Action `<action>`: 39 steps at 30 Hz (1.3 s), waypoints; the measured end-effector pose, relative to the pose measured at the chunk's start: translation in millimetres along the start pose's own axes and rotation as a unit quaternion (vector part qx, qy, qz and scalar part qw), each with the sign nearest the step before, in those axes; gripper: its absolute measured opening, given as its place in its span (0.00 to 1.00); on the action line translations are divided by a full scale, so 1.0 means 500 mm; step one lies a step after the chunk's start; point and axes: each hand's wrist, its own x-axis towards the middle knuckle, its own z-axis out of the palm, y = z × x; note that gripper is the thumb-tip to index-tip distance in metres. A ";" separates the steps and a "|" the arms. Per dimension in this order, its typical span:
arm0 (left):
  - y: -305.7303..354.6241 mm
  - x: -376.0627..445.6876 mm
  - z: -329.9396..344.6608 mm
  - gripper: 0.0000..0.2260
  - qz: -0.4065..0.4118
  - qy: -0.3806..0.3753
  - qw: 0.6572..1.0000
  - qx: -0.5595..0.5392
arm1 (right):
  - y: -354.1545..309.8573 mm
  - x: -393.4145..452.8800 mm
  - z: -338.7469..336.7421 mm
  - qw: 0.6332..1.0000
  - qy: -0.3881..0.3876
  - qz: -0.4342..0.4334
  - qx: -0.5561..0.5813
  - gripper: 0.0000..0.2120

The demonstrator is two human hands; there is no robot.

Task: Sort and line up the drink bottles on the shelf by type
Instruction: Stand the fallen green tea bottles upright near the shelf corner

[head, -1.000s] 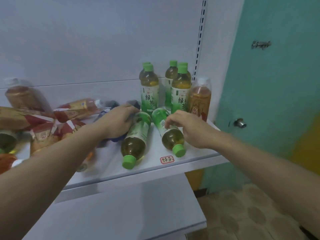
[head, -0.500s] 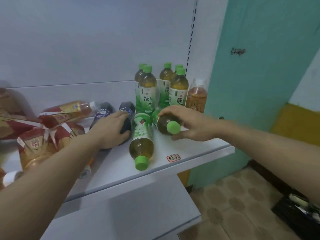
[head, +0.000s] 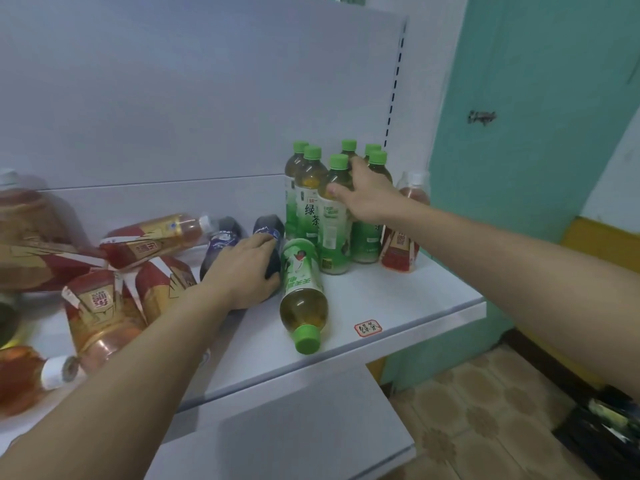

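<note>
Several green-capped green tea bottles (head: 304, 199) stand upright at the back right of the white shelf (head: 398, 306). My right hand (head: 363, 195) grips one upright green tea bottle (head: 334, 230) at the front of that group. Another green tea bottle (head: 301, 296) lies on its side, cap toward the shelf's front edge. My left hand (head: 242, 271) holds a dark blue-labelled bottle (head: 268, 237) lying beside it. A second dark bottle (head: 221, 239) lies just left.
Several red-and-gold labelled tea bottles (head: 100, 306) lie jumbled on the shelf's left. One such bottle (head: 403, 237) stands upright at the right end. A small red label (head: 368, 328) sits near the front edge. A lower shelf (head: 294, 427) and tiled floor (head: 485, 410) are below.
My right hand lifted the lying green tea bottle and stood it upright among the standing ones. My left hand stayed on the dark bottle.
</note>
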 end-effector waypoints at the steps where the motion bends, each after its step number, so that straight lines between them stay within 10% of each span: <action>1: -0.002 0.001 0.001 0.30 0.000 0.003 1.000 -0.001 | -0.002 0.001 0.000 1.000 0.013 -0.004 -0.023 0.36; 13: -0.007 0.005 0.008 0.30 0.006 0.006 1.000 -0.014 | 0.010 -0.078 -0.008 0.964 0.171 -0.128 -0.161 0.23; 20: -0.008 0.004 0.006 0.23 0.003 0.015 0.999 -0.039 | 0.052 -0.184 0.100 0.889 -0.150 -0.356 -0.246 0.39; 26: -0.008 0.003 -0.003 0.20 -0.004 0.009 0.997 -0.074 | 0.063 -0.181 0.122 0.867 -0.118 -0.447 -0.185 0.34; 39: -0.073 -0.054 -0.057 0.06 -0.076 -0.030 0.997 -0.013 | 0.009 -0.140 0.055 0.961 -0.046 -0.240 0.127 0.33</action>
